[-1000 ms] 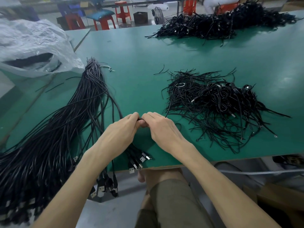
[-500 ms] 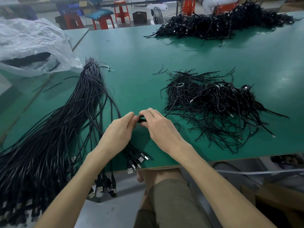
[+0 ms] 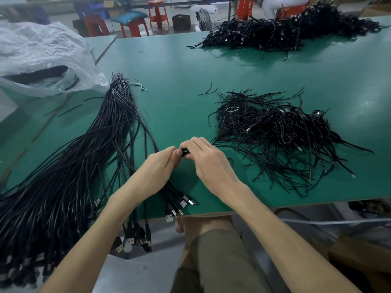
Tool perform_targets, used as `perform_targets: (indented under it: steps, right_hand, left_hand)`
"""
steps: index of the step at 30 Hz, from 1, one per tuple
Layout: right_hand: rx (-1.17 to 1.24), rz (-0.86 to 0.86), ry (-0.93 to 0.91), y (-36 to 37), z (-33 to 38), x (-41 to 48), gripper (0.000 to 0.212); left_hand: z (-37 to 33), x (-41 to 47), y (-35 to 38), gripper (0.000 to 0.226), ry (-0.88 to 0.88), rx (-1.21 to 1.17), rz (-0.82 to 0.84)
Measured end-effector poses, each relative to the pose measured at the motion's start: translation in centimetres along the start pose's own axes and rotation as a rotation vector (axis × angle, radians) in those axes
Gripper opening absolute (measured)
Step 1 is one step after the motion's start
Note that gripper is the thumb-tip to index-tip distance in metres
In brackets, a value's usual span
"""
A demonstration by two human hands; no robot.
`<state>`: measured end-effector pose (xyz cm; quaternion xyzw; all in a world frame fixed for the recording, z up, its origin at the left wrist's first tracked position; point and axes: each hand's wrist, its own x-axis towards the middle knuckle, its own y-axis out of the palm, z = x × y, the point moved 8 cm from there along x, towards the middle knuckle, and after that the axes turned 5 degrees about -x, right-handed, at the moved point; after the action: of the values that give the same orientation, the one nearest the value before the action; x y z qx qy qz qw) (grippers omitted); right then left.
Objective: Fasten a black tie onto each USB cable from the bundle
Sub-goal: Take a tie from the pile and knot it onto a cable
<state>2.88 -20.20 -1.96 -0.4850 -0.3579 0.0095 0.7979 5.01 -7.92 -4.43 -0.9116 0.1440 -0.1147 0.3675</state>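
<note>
The green table [image 3: 232,77] fills most of the frame. The bundle [image 3: 69,176] of black USB cables lies along its left side, narrow at the upper end and fanning out toward the lower left corner, where many ends hang over the near edge. A clear plastic bag [image 3: 42,56] sits at upper left, beside the top of the bundle. A far pile [image 3: 285,32] of black cables lies at upper right. A near pile [image 3: 275,140] of loose black ties mixed with coiled cables lies at centre right, well apart from the bundle. The left hand [image 3: 156,174] and right hand [image 3: 209,163] meet at frame centre, between the bundle and the near pile, just above the table. Both have the fingers curled and pinch one small black piece [image 3: 185,150] between their fingertips; whether it is tie or cable cannot be told. A few cables run under the left hand, and their plugs [image 3: 179,206] lie at the table edge.
</note>
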Motion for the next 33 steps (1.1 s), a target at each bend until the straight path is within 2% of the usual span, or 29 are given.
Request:
perform_targets:
  steps: [3, 6, 9, 13, 17, 19, 25, 33]
  right_hand:
    - [-0.022, -0.059, -0.015, -0.4, 0.1, 0.0, 0.02]
    - [-0.094, -0.122, -0.007, -0.8, -0.1, 0.1, 0.034]
    - [-0.098, -0.174, 0.06, -1.2, -0.6, 0.2, 0.041]
    - [-0.125, -0.219, 0.22, -1.6, -2.0, -0.1, 0.032]
    - [-0.268, -0.049, 0.56, -0.3, -5.2, -0.9, 0.039]
    - [-0.297, 0.052, 0.629, 0.5, -6.0, -1.4, 0.039]
    - [-0.281, 0.061, 0.582, 0.5, -5.6, -1.1, 0.031]
    - [-0.066, -0.033, 0.593, 0.0, -6.3, -1.1, 0.03]
  left_hand:
    - [0.0, 0.1, -0.1, 0.044, 0.0, -0.034, -0.06]
    - [0.7, 0.3, -0.7, 0.045, -0.048, -0.039, -0.157]
    - [1.1, 0.7, -1.6, 0.045, -0.099, -0.108, -0.277]
    - [1.2, 1.6, -2.1, 0.045, -0.131, -0.197, -0.373]
    - [1.3, 2.3, -1.3, 0.044, -0.14, -0.32, -0.37]
    - [1.2, 2.4, -0.6, 0.045, -0.133, -0.314, -0.355]
    - [1.1, 2.1, -0.3, 0.045, -0.105, -0.288, -0.333]
    - [1.2, 2.0, -0.1, 0.045, -0.095, -0.306, -0.33]
